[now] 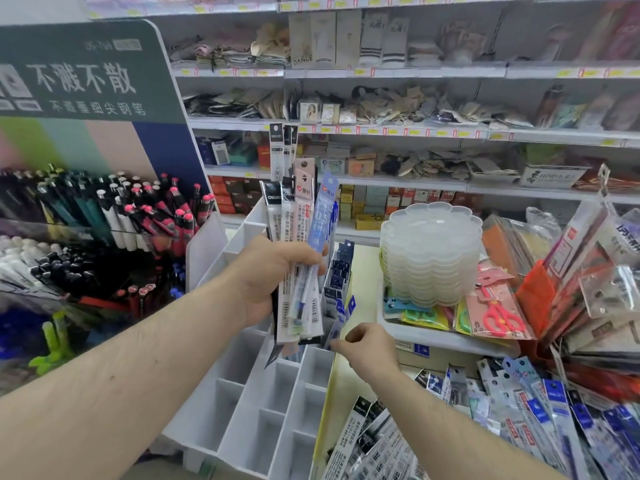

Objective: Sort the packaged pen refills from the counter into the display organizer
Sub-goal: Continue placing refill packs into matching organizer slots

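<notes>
My left hand (273, 275) grips a fanned bundle of packaged pen refills (298, 209) upright above the white display organizer (249, 410). Black, white, pink and blue packs stick up from the fist. Just below, my right hand (367, 348) pinches one blue refill pack (337, 327) at the organizer's right column, beside several dark blue packs (341, 271) standing in a back compartment. Most of the organizer's front compartments hold nothing. More refill packs (519, 410) lie piled on the counter at the lower right.
A pen display with a green sign (86, 209) stands at the left. A stack of clear flower-shaped trays (429, 251) sits in a white bin with scissors packs (498, 317) to the right. Store shelves (415, 129) fill the background.
</notes>
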Tool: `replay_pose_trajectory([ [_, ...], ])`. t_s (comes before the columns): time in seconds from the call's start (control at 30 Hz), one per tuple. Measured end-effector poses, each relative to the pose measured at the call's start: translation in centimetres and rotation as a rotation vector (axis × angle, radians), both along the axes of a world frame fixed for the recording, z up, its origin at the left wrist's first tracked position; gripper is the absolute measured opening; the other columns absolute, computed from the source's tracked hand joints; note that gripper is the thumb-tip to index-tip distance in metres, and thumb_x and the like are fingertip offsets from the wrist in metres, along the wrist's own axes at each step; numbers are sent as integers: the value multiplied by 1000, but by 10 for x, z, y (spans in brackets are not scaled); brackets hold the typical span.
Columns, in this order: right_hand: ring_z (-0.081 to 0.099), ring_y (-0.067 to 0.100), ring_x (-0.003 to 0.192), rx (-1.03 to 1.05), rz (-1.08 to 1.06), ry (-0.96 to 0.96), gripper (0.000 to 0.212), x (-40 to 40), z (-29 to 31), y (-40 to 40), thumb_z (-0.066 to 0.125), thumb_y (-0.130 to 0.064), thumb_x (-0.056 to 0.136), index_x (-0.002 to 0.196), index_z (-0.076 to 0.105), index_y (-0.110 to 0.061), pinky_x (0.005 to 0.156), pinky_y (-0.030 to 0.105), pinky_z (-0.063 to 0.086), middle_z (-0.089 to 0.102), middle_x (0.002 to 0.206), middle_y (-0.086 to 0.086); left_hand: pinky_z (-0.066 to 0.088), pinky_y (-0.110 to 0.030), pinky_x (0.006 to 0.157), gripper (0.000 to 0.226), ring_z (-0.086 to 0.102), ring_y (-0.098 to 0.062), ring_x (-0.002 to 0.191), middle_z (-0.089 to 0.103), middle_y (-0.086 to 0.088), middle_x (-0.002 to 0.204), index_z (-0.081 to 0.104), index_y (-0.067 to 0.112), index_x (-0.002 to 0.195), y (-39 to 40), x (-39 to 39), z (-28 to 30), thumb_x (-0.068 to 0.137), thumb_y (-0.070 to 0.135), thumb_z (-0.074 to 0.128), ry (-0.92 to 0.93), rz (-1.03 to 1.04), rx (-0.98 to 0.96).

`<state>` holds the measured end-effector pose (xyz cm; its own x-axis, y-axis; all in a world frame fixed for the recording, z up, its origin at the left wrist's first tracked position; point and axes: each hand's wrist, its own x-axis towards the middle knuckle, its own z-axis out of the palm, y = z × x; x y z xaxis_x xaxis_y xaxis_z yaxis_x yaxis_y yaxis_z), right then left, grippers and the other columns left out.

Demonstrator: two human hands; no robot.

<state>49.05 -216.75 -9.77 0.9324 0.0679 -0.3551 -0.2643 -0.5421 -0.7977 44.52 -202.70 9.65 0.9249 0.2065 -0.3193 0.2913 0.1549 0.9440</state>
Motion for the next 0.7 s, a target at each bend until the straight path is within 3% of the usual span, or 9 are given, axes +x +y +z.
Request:
replay_pose_trajectory([
  [0.13,66,24,72,129,-136,-11,6,-7,28,-14,70,-19,78,76,65,-16,69,42,59,68,75,3,58,-25,56,17,68,-20,73,71,-17,98,71,0,89,3,-1,-4,81,-10,60,8,-70,36],
  [0.23,51,18,55,423,-226,-65,14,-12,71,-27,60,5,83,80,66,-8,47,26,45,61,71,8,58,-26,59,20,70,-18,69,73,-12,86,72,4,92,5,-2,-4,83,-9,60,7,-150,34],
  [0.3,45,14,47,585,-227,-128,19,-14,108,-34,58,11,82,82,66,-6,46,24,39,57,64,6,57,-26,57,21,70,-17,66,74,-8,80,71,4,95,4,-3,-2,79,-9,66,2,-208,16],
  [0.4,43,10,43,727,-104,-167,7,-20,154,-34,65,-3,88,92,66,-9,45,22,36,56,61,-1,58,-28,58,29,70,-18,66,73,-9,79,72,4,91,4,-1,-2,63,-3,69,-23,-295,-52],
  [0.5,48,2,45,708,13,-216,11,-24,177,-24,73,-20,87,95,67,-15,42,13,36,61,66,-10,59,-30,62,31,69,-20,66,71,-11,79,72,6,94,3,-2,-3,63,2,68,-46,-367,-63],
  [0.7,53,-1,44,640,71,-339,11,-21,182,-10,74,-5,86,80,71,-14,46,11,40,64,56,-13,58,-32,63,31,71,-23,76,71,-15,94,75,14,99,5,-2,-4,70,5,67,-68,-429,-102],
])
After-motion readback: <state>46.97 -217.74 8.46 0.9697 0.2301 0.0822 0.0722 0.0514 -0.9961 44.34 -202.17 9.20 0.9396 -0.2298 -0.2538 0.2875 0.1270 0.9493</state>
